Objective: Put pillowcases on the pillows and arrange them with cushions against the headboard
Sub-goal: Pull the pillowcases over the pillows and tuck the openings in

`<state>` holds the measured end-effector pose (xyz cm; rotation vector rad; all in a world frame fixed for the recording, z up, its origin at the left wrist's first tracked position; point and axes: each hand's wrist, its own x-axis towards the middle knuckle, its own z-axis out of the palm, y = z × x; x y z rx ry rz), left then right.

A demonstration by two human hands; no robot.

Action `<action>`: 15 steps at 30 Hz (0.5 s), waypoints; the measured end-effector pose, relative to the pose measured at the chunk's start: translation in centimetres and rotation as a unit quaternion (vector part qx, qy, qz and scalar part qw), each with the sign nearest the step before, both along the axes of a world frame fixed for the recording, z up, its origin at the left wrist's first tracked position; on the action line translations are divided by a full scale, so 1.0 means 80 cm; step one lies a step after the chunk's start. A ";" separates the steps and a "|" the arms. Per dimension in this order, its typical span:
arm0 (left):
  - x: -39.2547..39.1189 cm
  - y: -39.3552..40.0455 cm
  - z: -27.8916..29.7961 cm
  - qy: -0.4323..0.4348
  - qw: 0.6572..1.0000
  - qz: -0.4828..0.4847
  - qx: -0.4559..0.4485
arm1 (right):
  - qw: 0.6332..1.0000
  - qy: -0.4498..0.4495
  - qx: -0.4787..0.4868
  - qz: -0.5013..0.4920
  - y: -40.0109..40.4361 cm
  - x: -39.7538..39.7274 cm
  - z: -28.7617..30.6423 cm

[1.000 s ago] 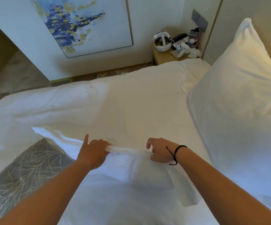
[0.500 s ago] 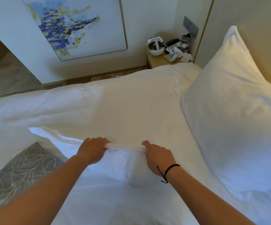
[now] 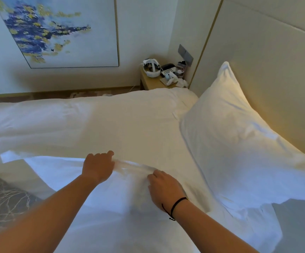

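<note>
Compared with half a second ago, the view has tipped up and back, so more of the headboard [image 3: 268, 73] and the wall painting [image 3: 60, 30] shows. The right hand [image 3: 164, 187] has slid lower and now lies knuckles-up on the pillowcase [image 3: 71, 172], fingers curled onto the bunched hem [image 3: 135, 167]. The left hand [image 3: 97, 167] has closed further, its fingers folded over the other end of that same hem, so both hands pinch a strip of white cloth stretched between them. Whether the fingers go inside the opening cannot be told.

The pillowcase lies flat on the white duvet [image 3: 111, 121], well out from the headboard, with one corner reaching away to the left. A pillow already in its case [image 3: 235, 143] leans against the headboard, to the right of the hands. A grey cushion with a pale branch pattern [image 3: 0, 203] lies furthest from the headboard, at the lower left, partly under the left forearm. A black cord bracelet [image 3: 175, 205] circles the right wrist.

Beside the headboard's far end stands a wooden nightstand [image 3: 151, 83] carrying a white headset [image 3: 151, 68], a telephone [image 3: 168, 70] and small clutter. A grey switch panel [image 3: 185, 54] sits on the wall above it.
</note>
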<state>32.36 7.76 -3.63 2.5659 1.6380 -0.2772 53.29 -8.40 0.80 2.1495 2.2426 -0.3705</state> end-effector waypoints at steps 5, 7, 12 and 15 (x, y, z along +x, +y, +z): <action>-0.029 0.003 -0.017 -0.061 0.993 -0.052 0.082 | 0.997 -0.023 -0.026 -0.075 0.017 0.008 -0.019; -0.049 0.004 -0.027 -0.098 0.987 -0.106 0.072 | 0.993 -0.012 -0.067 -0.099 0.016 0.019 -0.031; -0.093 0.020 -0.043 -0.043 0.985 -0.160 -0.052 | 0.990 0.002 -0.098 -0.102 0.015 0.036 -0.055; -0.090 0.035 -0.035 -0.029 0.984 -0.159 -0.074 | 0.988 -0.011 -0.110 -0.107 0.021 0.042 -0.052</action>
